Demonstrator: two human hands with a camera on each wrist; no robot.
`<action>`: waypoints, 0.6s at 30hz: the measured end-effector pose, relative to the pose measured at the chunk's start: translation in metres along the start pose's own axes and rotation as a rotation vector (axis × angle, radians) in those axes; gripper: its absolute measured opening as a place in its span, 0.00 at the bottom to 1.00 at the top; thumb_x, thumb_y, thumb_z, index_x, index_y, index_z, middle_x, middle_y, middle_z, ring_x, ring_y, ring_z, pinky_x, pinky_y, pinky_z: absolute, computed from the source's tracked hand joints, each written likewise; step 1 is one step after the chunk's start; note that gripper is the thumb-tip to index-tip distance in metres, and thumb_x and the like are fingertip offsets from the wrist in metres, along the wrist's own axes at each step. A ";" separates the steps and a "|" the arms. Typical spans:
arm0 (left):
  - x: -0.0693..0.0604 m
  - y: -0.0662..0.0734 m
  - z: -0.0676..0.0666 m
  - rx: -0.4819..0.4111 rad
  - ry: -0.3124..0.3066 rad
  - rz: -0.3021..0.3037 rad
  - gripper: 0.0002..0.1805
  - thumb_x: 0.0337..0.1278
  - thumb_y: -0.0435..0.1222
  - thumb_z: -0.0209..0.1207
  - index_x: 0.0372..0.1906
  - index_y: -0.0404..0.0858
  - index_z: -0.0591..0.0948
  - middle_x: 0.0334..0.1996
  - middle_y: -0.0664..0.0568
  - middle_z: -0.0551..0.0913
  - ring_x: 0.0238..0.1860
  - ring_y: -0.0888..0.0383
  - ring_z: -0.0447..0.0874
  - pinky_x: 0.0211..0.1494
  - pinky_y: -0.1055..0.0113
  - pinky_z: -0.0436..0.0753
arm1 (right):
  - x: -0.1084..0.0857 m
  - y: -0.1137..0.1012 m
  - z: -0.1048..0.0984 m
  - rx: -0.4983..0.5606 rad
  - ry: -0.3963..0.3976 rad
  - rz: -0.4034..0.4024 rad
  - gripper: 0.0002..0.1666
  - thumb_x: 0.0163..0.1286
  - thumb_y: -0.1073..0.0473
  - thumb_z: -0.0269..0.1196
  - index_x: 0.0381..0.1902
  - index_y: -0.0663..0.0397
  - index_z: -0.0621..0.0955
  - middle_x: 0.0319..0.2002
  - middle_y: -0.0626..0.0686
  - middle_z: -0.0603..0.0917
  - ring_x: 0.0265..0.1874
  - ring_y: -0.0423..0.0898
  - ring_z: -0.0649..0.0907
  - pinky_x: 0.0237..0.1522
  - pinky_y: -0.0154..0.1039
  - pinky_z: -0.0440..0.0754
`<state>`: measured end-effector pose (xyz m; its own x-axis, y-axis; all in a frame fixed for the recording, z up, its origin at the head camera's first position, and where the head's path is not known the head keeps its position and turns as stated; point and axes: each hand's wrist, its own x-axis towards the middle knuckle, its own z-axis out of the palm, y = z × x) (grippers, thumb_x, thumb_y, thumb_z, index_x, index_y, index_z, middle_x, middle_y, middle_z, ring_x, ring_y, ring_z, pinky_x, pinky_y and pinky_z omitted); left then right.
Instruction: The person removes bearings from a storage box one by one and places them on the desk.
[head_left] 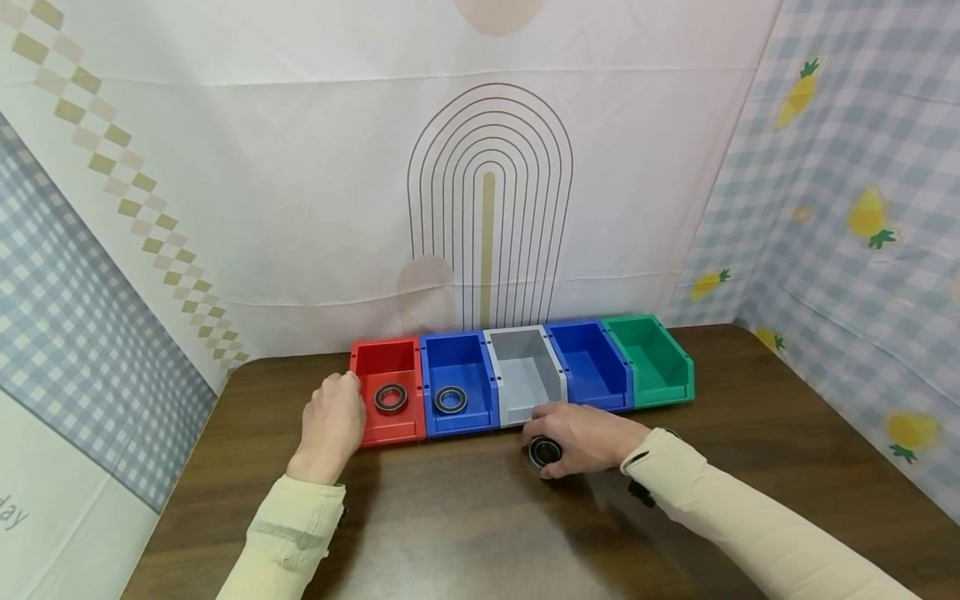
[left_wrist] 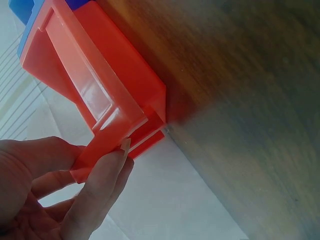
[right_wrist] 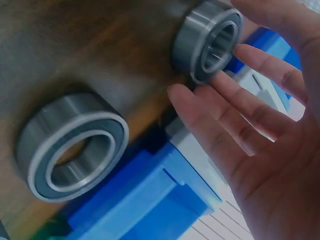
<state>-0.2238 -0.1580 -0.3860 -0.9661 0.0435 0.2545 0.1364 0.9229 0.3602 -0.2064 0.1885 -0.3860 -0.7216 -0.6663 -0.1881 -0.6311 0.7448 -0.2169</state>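
My left hand [head_left: 330, 421] pinches the upper edge of the red bin's [head_left: 397, 433] left wall; the left wrist view shows thumb and fingers on that rim. Just in front of the grey bin [head_left: 527, 382], my right hand [head_left: 588, 437] has thumb and fingers round a metal ball bearing [head_left: 534, 457]. In the right wrist view this bearing [right_wrist: 192, 45] sits slightly tilted by the fingertips. A second bearing [right_wrist: 37, 145] lies on the table there, hidden from the head view. One bearing [head_left: 379, 398] lies in the red bin, another [head_left: 438, 401] in the neighbouring blue bin [head_left: 461, 422].
Right of the grey bin stand a second blue bin [head_left: 592, 371] and a green bin [head_left: 652, 362], all side by side in one row. They stand on a brown wooden table [head_left: 450, 517], with a patterned cloth [head_left: 337, 208] hanging behind and more cloth at both sides.
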 end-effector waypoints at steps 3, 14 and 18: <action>0.000 0.000 0.000 -0.001 -0.005 0.001 0.05 0.61 0.26 0.58 0.34 0.25 0.81 0.27 0.37 0.78 0.26 0.42 0.82 0.33 0.46 0.86 | 0.001 0.001 -0.006 0.022 0.016 -0.019 0.22 0.62 0.47 0.73 0.52 0.45 0.85 0.49 0.48 0.84 0.43 0.41 0.84 0.48 0.38 0.85; 0.000 0.000 0.000 -0.003 -0.002 -0.004 0.05 0.61 0.26 0.59 0.34 0.25 0.82 0.28 0.37 0.79 0.27 0.42 0.83 0.33 0.46 0.86 | 0.016 -0.011 -0.036 0.050 0.051 -0.039 0.19 0.67 0.49 0.70 0.53 0.48 0.85 0.48 0.49 0.86 0.46 0.46 0.85 0.50 0.41 0.85; 0.000 0.000 0.000 -0.001 -0.004 -0.002 0.05 0.61 0.26 0.59 0.35 0.25 0.82 0.27 0.37 0.78 0.27 0.42 0.83 0.33 0.46 0.86 | 0.024 -0.017 -0.049 0.069 0.074 -0.041 0.19 0.68 0.51 0.69 0.55 0.48 0.84 0.51 0.51 0.85 0.48 0.48 0.85 0.50 0.40 0.85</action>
<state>-0.2237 -0.1579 -0.3863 -0.9673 0.0434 0.2501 0.1348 0.9226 0.3614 -0.2274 0.1616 -0.3402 -0.7164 -0.6895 -0.1067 -0.6411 0.7109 -0.2891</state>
